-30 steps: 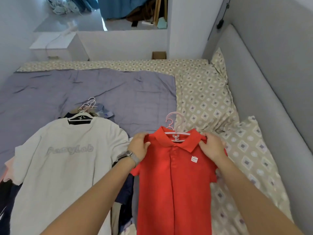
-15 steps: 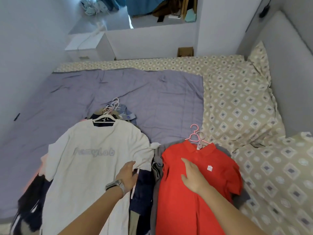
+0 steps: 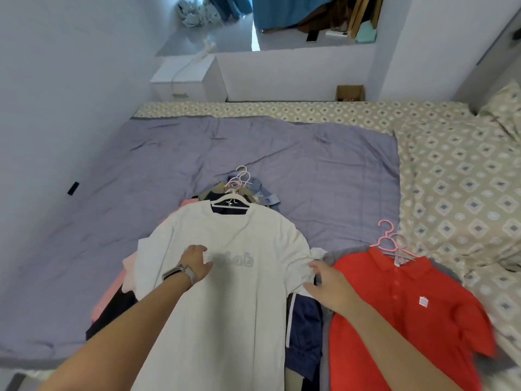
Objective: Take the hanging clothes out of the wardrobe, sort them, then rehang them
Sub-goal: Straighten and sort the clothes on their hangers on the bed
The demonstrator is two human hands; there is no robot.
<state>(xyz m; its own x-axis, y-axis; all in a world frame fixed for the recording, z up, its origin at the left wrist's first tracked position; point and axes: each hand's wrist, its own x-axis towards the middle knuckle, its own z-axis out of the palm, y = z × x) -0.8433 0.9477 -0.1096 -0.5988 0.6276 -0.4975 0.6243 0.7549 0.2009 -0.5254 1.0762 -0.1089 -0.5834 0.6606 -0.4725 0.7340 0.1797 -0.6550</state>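
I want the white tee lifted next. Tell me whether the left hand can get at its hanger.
Probably yes: the left hand rests on the white tee, and its hanger lies uncovered at the collar just beyond.

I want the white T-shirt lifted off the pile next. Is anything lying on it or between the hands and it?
Nothing visible lies in the way. The white T-shirt is on top of the pile; the left hand rests on its chest, the right hand is at its sleeve. The red polo shirt lies beside it.
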